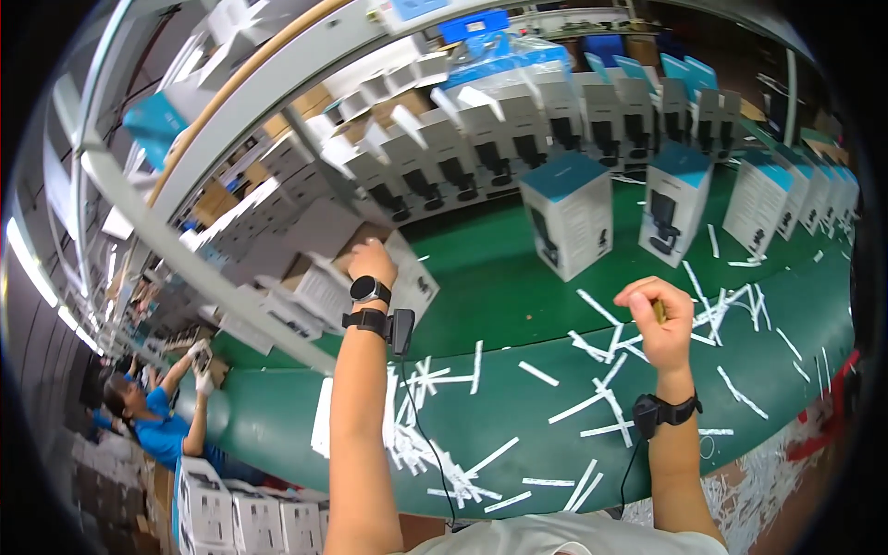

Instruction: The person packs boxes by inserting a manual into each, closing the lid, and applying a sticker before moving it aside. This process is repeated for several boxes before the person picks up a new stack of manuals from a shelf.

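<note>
The open white carton (393, 264) lies tilted on the green conveyor belt (499, 296), directly ahead of the left hand (372, 262), whose fingers seem to grip its flap. The right hand (659, 319), well apart, pinches a small yellowish object (660, 312).

Green bench (518, 305), upright white boxes (569, 227), scattered paper strips (592, 402)

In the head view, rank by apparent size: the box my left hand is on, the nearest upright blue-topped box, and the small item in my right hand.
1. Box under left hand and upright blue-topped box: look alike, and nearness differs, so unranked.
2. Small item in right hand: smallest.
</note>
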Demonstrator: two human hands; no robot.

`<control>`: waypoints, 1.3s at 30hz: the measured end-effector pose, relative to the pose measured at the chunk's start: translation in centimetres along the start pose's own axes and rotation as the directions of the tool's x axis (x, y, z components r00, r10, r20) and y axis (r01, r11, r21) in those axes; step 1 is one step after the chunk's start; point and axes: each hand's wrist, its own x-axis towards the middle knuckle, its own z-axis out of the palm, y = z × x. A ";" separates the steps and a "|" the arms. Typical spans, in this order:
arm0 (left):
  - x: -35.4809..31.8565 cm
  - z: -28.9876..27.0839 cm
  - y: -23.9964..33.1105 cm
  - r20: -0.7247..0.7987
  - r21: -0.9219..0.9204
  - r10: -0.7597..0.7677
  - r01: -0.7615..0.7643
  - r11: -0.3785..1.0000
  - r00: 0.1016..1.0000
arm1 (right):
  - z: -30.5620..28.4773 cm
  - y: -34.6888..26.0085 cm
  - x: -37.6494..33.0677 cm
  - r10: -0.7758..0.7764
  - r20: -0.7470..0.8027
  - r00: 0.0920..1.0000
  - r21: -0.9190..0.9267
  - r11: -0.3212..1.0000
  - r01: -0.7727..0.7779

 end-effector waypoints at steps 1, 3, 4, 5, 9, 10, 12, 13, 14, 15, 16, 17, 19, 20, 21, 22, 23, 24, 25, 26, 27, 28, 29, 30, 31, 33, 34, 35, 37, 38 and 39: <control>-1.8 -0.8 -0.1 -0.057 -0.034 0.149 -0.151 0.988 0.987 | -0.4 0.3 -0.3 0.027 0.007 1.000 -0.014 1.000 -0.027; -4.2 -3.1 -0.8 -0.074 -0.121 0.214 -0.221 0.968 0.974 | -0.6 0.0 -1.1 0.059 0.054 0.997 -0.037 0.998 -0.057; -5.0 -3.1 -1.7 -0.045 -0.130 0.228 -0.232 0.964 0.973 | 1.1 1.3 -0.8 0.056 0.082 0.995 -0.026 0.998 -0.054; -6.4 -4.2 -1.9 -0.121 -0.211 0.290 -0.310 0.927 0.949 | 1.3 1.4 -0.8 0.086 0.148 0.985 -0.084 0.994 -0.075; -12.9 -13.1 -2.3 -0.409 -0.388 0.461 -0.607 0.694 0.788 | 0.9 1.7 -1.3 0.058 0.235 0.970 -0.159 0.987 -0.020; -13.8 -15.2 -1.9 -0.426 -0.414 0.511 -0.663 0.624 0.747 | 0.3 2.2 -1.3 0.051 0.225 0.973 -0.167 0.986 -0.013; -16.1 -17.3 -1.1 -0.445 -0.493 0.559 -0.713 0.499 0.699 | -0.4 3.1 -1.4 0.107 0.173 0.979 -0.125 0.988 -0.086; -17.5 -15.8 -0.4 -0.447 -0.497 0.583 -0.730 0.469 0.678 | -0.6 3.2 -1.2 0.098 0.181 0.979 -0.127 0.989 -0.075; -18.7 -14.1 0.7 -0.453 -0.498 0.605 -0.749 0.437 0.654 | -0.7 3.8 -1.1 0.078 0.172 0.982 -0.143 0.988 -0.053; -19.5 -12.5 1.8 -0.385 -0.571 0.687 -0.744 0.347 0.616 | -0.7 4.1 -1.0 0.117 0.166 0.979 -0.153 0.984 -0.091; -20.3 -11.6 2.8 -0.325 -0.640 0.760 -0.723 0.261 0.563 | -0.8 4.2 -0.9 0.151 0.162 0.975 -0.160 0.979 -0.125; -21.2 -11.9 3.4 -0.395 -0.550 0.769 -0.800 0.241 0.503 | -0.9 4.5 -0.7 0.152 0.174 0.973 -0.161 0.979 -0.124; -21.8 -13.2 3.9 -0.344 -0.458 0.831 -0.851 0.258 0.437 | -1.0 4.7 -0.9 0.211 0.154 0.965 -0.180 0.967 -0.182; -22.1 -13.1 3.8 -0.345 -0.463 0.830 -0.848 0.256 0.439 | -1.1 4.8 -1.1 0.214 0.156 0.964 -0.185 0.965 -0.185; -22.6 -13.0 3.5 -0.355 -0.451 0.813 -0.846 0.283 0.461 | -1.1 4.9 -1.2 0.223 0.164 0.961 -0.173 0.965 -0.195; -23.3 -12.9 3.4 -0.364 -0.437 0.797 -0.844 0.311 0.482 | -1.2 5.0 -1.3 0.231 0.172 0.958 -0.160 0.966 -0.205; -24.2 -12.5 3.4 -0.449 -0.407 0.760 -0.865 0.294 0.470 | -2.1 6.0 -1.5 0.171 0.247 0.954 -0.161 0.978 -0.134; -25.1 -12.8 3.2 -0.440 -0.410 0.763 -0.861 0.300 0.475 | -1.0 5.5 -1.7 0.177 0.250 0.952 -0.155 0.978 -0.141; -25.7 -13.5 2.8 -0.548 -0.390 0.699 -0.880 0.271 0.459 | 0.7 4.4 -2.0 0.195 0.293 0.936 0.000 0.979 -0.204; -26.4 -14.3 2.4 -0.654 -0.362 0.618 -0.898 0.249 0.435 | 2.2 3.5 -1.9 0.198 0.340 0.919 0.148 0.954 -0.261; -27.0 -15.2 1.0 -0.717 -0.371 0.541 -0.897 0.238 0.440 | 2.9 3.4 -2.3 0.202 0.390 0.898 0.197 0.935 -0.296; -27.4 -15.7 -1.0 -0.777 -0.382 0.456 -0.900 0.208 0.435 | 3.3 3.5 -3.1 0.210 0.427 0.879 0.232 0.915 -0.331; -27.8 -15.2 -3.2 -0.657 -0.381 0.457 -0.787 0.484 0.599 | 3.8 3.7 -3.8 0.252 0.421 0.871 0.185 0.916 -0.355; -28.0 -13.6 -5.2 -0.527 -0.318 0.397 -0.608 0.728 0.751 | 4.7 2.9 -4.1 0.343 0.433 0.834 0.075 0.908 -0.412; -26.5 -10.0 -6.7 -0.623 -0.553 0.003 -0.444 0.705 0.782 | 6.3 3.4 -4.7 0.325 0.426 0.845 0.105 0.910 -0.402; -24.7 -4.4 -12.2 -0.415 -0.370 0.004 -0.172 0.913 0.910 | 7.6 5.6 -5.1 0.311 0.414 0.856 0.128 0.911 -0.393; -24.8 -1.1 -15.0 -0.319 -0.234 -0.008 -0.070 0.970 0.948 | 7.6 6.6 -4.7 0.314 0.501 0.806 -0.007 0.933 -0.359; -26.2 2.4 -17.6 -0.209 -0.114 -0.013 -0.012 0.993 0.978 | 7.7 7.2 -4.5 0.327 0.578 0.748 -0.137 0.942 -0.306; -27.2 6.3 -19.9 -0.103 -0.002 -0.017 0.017 1.000 0.995 | 8.4 8.1 -4.8 0.321 0.552 0.770 -0.093 0.941 -0.325; -27.1 6.6 -19.9 0.012 -0.089 -0.118 0.119 0.989 0.993 | 8.4 8.0 -5.0 0.323 0.531 0.784 -0.051 0.935 -0.350; -27.0 6.7 -20.1 0.135 -0.162 -0.206 0.226 0.960 0.969 | 8.1 7.2 -4.7 0.298 0.522 0.799 -0.075 0.950 -0.304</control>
